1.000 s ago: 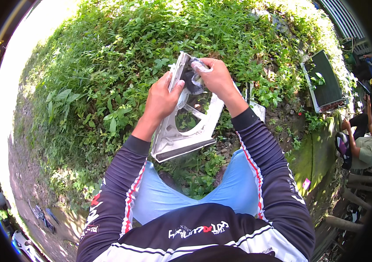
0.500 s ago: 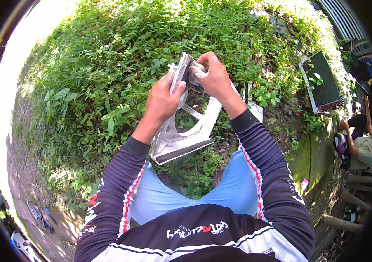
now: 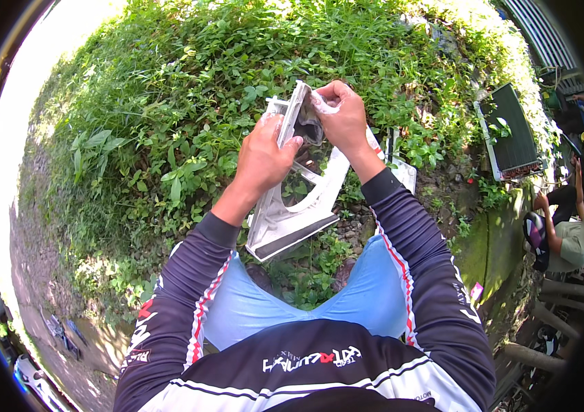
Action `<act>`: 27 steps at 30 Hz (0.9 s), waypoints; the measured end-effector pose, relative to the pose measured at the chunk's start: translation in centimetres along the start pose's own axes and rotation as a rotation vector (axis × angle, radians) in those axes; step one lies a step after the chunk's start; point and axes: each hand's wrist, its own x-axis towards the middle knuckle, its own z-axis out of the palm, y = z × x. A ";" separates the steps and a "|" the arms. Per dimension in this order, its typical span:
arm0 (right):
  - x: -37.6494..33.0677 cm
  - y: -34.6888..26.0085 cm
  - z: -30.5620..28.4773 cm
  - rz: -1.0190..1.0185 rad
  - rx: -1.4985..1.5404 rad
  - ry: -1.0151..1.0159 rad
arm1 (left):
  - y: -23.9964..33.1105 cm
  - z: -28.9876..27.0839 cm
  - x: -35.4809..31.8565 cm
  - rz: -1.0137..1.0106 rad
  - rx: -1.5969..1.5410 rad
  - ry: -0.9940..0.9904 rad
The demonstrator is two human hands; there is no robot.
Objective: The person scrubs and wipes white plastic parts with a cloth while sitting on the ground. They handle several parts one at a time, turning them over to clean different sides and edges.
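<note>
A dirty white plastic housing point(image 3: 303, 206), with a large round cutout and a dark strip along its near edge, is held tilted above my knees. My left hand point(image 3: 265, 154) grips its upper left side, thumb on the inner face and fingers behind the rim. My right hand point(image 3: 342, 115) is closed at the far right corner, fingertips bent inward against the grey, grimy recess point(image 3: 308, 123). Whitish suds or paste coat its fingers. Whatever it pinches is mostly hidden by the fingers.
Leafy weeds point(image 3: 182, 117) cover the ground ahead. Behind my right wrist lies another white plastic part point(image 3: 404, 175). A finned radiator-like coil point(image 3: 511, 130) leans at the right. Farther right a person point(image 3: 570, 233) sits near some wooden poles point(image 3: 546, 357).
The housing and my left hand have shifted slightly right. My right hand has moved a little right, and the pad-like thing seen in its fingers before is now mostly hidden.
</note>
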 end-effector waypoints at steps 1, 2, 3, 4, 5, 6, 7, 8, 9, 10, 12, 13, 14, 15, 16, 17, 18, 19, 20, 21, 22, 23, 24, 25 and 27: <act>0.0 -0.2 0.1 -0.085 0.104 -0.014 | 0.0 0.0 0.0 0.012 -0.006 0.009; -0.1 -0.4 0.1 -0.095 0.180 -0.021 | -0.1 -0.1 0.0 0.013 -0.009 -0.006; -0.1 -0.5 0.2 -0.131 0.273 -0.052 | -0.1 -0.1 0.0 -0.002 -0.010 0.000; -0.2 -0.7 0.2 -0.192 0.271 -0.022 | 0.0 -0.1 0.0 -0.010 -0.003 -0.014; -0.2 -0.8 0.3 -0.135 0.212 -0.002 | 0.0 -0.2 0.0 -0.023 0.006 -0.010; -0.2 -0.9 0.4 -0.130 0.166 0.019 | 0.1 -0.2 0.1 -0.046 0.017 -0.019; -0.3 -1.0 0.5 -0.094 0.113 0.056 | 0.1 -0.3 0.1 -0.036 0.010 -0.002; -0.3 -1.0 0.5 -0.095 0.027 0.033 | 0.1 -0.3 0.1 -0.043 0.008 -0.001; -0.2 -1.0 0.6 -0.161 0.103 0.020 | 0.1 -0.3 0.1 -0.052 0.006 -0.002; -0.3 -0.9 0.7 -0.163 0.168 0.012 | 0.1 -0.3 0.1 -0.055 0.013 -0.009; -0.3 -0.7 0.8 -0.190 0.322 -0.040 | 0.0 -0.2 0.0 -0.064 0.033 0.003; -0.2 -0.6 0.8 -0.136 0.352 -0.032 | -0.1 -0.2 0.0 -0.069 0.028 -0.018; -0.2 -0.5 0.9 -0.107 0.266 -0.033 | -0.2 -0.2 -0.1 -0.054 0.029 -0.012; -0.2 -0.4 0.9 -0.050 0.191 -0.015 | -0.4 -0.1 0.0 -0.047 0.035 -0.011; -0.2 -0.2 1.0 -0.020 0.035 -0.023 | -0.5 -0.1 0.0 -0.032 0.032 -0.012; -0.2 -0.1 1.1 0.046 0.105 -0.054 | -0.6 -0.1 0.0 -0.031 0.029 -0.005; -0.3 0.1 1.2 -0.080 0.195 -0.062 | -0.7 -0.1 0.1 -0.034 0.030 -0.011; -0.4 0.3 1.3 -0.099 0.272 -0.093 | -0.7 -0.1 0.0 -0.047 0.031 -0.015; -0.5 0.6 1.4 -0.128 0.373 -0.061 | -0.8 -0.1 0.1 -0.021 0.049 -0.008; -0.7 0.9 1.6 -0.203 0.494 -0.060 | -0.7 -0.1 0.0 -0.053 0.049 -0.030; -0.8 1.3 1.7 -0.169 0.470 -0.011 | -0.6 -0.2 0.1 -0.086 0.051 -0.033; -0.8 1.9 2.0 -0.004 0.416 -0.027 | -0.6 -0.2 0.1 -0.096 0.057 -0.024; -0.7 2.5 2.3 0.091 0.369 -0.033 | -0.5 -0.2 0.2 -0.099 0.020 -0.005; -0.6 3.2 2.6 0.234 0.316 -0.035 | -0.5 -0.3 0.3 -0.119 0.006 -0.009; -0.4 4.6 2.9 0.183 0.288 -0.082 | -0.4 -0.3 0.5 -0.138 -0.010 -0.027</act>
